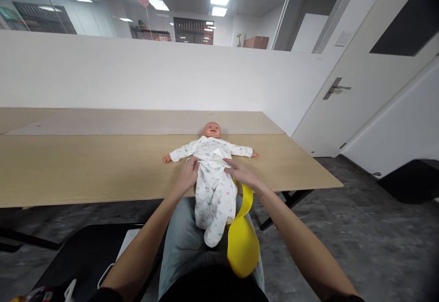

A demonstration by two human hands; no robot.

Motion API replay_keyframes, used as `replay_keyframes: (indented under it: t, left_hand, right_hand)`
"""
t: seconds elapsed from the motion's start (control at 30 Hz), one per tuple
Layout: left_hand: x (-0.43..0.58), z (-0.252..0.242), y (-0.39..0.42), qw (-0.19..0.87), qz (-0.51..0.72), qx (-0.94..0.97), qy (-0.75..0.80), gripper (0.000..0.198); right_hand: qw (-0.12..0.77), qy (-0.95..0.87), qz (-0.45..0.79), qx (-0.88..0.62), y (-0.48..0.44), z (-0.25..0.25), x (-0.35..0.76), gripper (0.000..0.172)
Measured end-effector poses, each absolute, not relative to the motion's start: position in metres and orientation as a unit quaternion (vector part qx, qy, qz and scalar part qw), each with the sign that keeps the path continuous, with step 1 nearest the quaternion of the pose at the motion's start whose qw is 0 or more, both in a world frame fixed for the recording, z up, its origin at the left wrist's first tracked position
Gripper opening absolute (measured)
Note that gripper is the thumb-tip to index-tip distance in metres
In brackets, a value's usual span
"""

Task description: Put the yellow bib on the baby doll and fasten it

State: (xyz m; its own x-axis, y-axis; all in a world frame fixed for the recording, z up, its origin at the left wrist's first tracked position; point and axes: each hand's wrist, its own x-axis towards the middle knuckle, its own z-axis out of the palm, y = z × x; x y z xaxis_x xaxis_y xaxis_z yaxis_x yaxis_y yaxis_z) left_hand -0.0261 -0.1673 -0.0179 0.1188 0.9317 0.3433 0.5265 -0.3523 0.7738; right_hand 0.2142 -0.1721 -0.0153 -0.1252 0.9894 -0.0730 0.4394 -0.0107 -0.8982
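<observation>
A baby doll [211, 130] lies on its back, head on the table and arms spread out to both sides. It wears a white patterned top [209, 145] and matching footed pants [215, 188], whose legs hang over the table edge onto my lap. My left hand [190, 173] is closed on the pants at the waist, beside a small white tie. On the opposite side, my right hand [240, 173] grips the waist cloth between thumb and fingers. Part of each grip is hidden by the cloth.
A yellow strap with a wide rounded end [243, 247] hangs by my right thigh. The wooden table [103, 165] runs along a white wall [154, 73]. A black chair [78, 251] stands at lower left, a door [363, 78] at right.
</observation>
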Motion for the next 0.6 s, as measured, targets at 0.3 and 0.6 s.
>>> replay_keyframes:
  t: [0.3, 0.6]
  left_hand:
    - [-0.024, -0.004, -0.163, 0.212, 0.414, 0.761, 0.453, 0.024]
    - [-0.025, 0.007, -0.164, 0.215, 0.333, 0.774, 0.495, 0.019]
  right_hand:
    - [0.276, -0.715, 0.287, -0.575, -0.159, 0.002, 0.214, 0.021]
    - [0.251, -0.728, 0.227, -0.596, -0.159, 0.0, 0.207, 0.017]
